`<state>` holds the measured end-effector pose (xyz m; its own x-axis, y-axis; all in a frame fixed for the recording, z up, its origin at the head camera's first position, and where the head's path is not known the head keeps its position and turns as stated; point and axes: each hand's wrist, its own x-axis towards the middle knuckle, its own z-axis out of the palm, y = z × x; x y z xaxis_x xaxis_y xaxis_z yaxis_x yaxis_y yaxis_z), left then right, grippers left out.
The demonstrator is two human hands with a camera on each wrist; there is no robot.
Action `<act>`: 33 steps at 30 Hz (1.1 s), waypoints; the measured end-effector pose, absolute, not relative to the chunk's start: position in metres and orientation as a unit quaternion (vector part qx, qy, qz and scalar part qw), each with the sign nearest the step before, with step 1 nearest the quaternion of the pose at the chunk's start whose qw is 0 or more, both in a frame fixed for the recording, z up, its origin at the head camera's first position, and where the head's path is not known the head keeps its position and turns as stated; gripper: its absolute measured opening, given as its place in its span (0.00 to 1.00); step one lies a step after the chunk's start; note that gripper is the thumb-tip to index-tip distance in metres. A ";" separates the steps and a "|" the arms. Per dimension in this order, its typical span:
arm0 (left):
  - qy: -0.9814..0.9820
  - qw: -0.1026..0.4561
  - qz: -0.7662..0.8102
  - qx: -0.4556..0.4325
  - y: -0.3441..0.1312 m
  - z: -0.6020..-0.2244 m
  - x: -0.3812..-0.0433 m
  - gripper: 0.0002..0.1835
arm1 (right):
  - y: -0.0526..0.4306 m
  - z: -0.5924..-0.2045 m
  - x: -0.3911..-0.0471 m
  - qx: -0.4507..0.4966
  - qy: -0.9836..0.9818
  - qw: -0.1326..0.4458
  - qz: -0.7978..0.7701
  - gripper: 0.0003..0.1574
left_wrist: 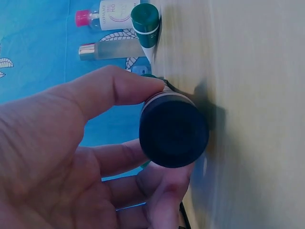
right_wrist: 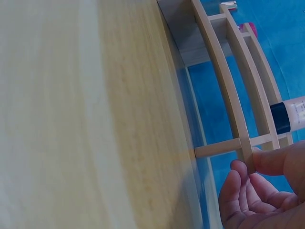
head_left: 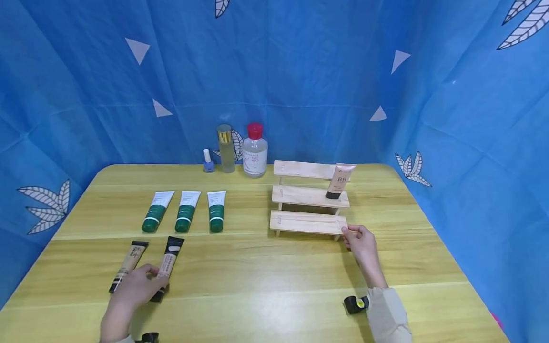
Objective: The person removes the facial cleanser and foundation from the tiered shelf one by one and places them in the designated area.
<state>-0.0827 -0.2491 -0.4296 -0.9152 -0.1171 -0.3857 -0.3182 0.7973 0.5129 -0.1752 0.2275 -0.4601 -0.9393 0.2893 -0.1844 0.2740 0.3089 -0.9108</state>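
At the front left of the table, my left hand (head_left: 136, 287) pinches a black-capped cosmetic tube (head_left: 168, 259) between thumb and fingers. The left wrist view shows the tube's round black cap (left_wrist: 174, 132) end-on, close to the tabletop. A second, beige tube (head_left: 130, 261) with black ends lies just left of it, partly behind the hand. My right hand (head_left: 362, 245) grips the right end of the lowest step of a three-tier wooden stand (head_left: 306, 222), thumb on top and fingers beneath. A pink BB cream tube (head_left: 340, 181) stands cap-down on the middle step, leaning against the top one.
Behind my left hand lie three green-and-white tubes (head_left: 187, 212) in a row. Along the back edge stand a small blue nail polish bottle (head_left: 208, 165), a gold-capped bottle (head_left: 226, 152) and a red-capped clear bottle (head_left: 255, 155). A blue printed curtain (head_left: 300, 85) surrounds the table.
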 end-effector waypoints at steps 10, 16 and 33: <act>0.934 0.166 0.294 -0.116 -0.246 -0.429 -0.084 0.29 | 0.226 -0.458 -0.175 -0.175 -0.806 0.009 0.565 0.23; 0.932 0.166 0.300 -0.117 -0.246 -0.429 -0.083 0.30 | 0.226 -0.458 -0.175 -0.174 -0.812 0.004 0.557 0.24; 0.938 0.140 0.293 -0.121 -0.249 -0.422 -0.091 0.32 | 0.227 -0.459 -0.173 -0.172 -0.815 0.008 0.554 0.24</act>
<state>-0.0905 -0.2487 -0.4221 -0.9318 -0.1447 -0.3328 -0.3083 0.7995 0.5155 -0.1726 0.2274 -0.4592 -0.9409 0.2890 -0.1765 0.2704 0.3277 -0.9053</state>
